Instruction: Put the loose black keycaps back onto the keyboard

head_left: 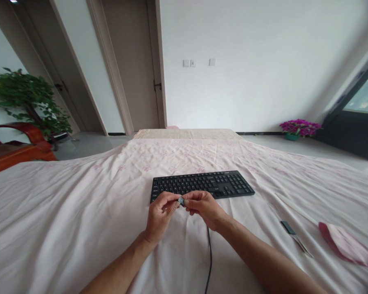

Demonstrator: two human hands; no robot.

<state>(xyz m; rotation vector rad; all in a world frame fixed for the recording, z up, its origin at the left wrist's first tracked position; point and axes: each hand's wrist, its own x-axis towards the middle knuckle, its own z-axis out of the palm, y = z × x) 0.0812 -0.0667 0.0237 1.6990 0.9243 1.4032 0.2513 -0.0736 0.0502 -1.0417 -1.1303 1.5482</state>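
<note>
Just in front of a black keyboard, both hands meet on a small dark grey keycap. My left hand pinches its left side between thumb and fingers. On the other side, my right hand grips it with thumb and forefinger, the other fingers curled under. The keycap's lower part is partly covered by the fingertips. Behind the hands, the keyboard lies flat, its front left keys hidden by them. A black cable runs toward me beneath my right wrist.
A tool with a black handle and thin metal wires lies at the right. Beside it is a pink cloth. A wrinkled pale pink floral sheet covers the surface. A wooden chair stands at the left.
</note>
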